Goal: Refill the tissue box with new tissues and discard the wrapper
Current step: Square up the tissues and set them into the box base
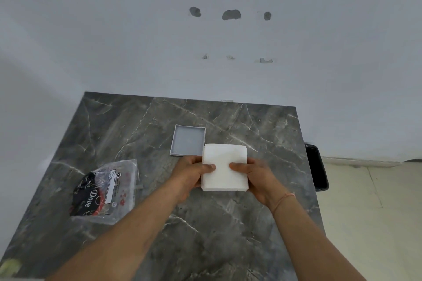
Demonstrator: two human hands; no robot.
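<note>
One "Dove"-labelled wrapper (105, 191), left of hands (225, 174)

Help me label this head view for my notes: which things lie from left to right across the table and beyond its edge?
Plastic wrapper → grey tray → stack of tissues, held by the left hand and right hand → black bin past the table edge.
</note>
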